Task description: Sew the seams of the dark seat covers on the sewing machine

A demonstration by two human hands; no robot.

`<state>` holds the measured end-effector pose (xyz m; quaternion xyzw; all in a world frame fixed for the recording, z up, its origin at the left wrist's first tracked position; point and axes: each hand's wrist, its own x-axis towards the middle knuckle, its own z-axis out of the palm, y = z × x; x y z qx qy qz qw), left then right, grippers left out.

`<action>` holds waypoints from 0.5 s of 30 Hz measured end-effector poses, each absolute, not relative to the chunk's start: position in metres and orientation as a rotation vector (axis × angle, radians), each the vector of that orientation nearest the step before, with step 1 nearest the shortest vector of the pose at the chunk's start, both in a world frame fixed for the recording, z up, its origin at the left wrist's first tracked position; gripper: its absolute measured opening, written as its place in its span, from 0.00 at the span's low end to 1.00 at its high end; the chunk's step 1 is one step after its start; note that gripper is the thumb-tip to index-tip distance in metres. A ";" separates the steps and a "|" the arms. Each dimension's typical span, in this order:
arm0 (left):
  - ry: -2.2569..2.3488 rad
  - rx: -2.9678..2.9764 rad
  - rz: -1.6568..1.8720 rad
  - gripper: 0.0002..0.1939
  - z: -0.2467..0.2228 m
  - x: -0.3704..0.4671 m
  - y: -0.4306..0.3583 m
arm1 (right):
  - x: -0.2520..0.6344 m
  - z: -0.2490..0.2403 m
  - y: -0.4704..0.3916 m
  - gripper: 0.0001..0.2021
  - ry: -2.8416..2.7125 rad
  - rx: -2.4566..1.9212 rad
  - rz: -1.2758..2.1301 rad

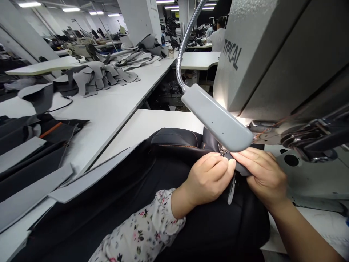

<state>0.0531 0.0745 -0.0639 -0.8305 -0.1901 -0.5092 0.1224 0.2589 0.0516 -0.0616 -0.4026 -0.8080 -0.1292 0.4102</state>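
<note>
A large black leather-like cover [169, 182] with orange stitching spreads over the sewing table and under both hands. My left hand [209, 176] pinches the edge of the piece close to the presser foot [223, 150] of a grey sewing machine [251, 47]. Just to its right, my right hand [263, 173] grips a dark grey flap [242, 169] of the piece, thumb and fingers closed. A thin light strip [231, 191] hangs below my left fingertips. The lamp head [218, 118] hides part of the needle area.
A long white table [114, 105] on the left bears grey fabric pieces [92, 78] and dark panels [16, 156]. The lamp's flexible metal neck [180, 54] rises in front of the machine. A person [218, 38] sits far back.
</note>
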 end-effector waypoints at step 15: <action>-0.578 -2.696 -1.859 0.12 -0.074 0.044 0.075 | 0.255 -0.073 0.064 0.30 -1.975 -1.100 -0.428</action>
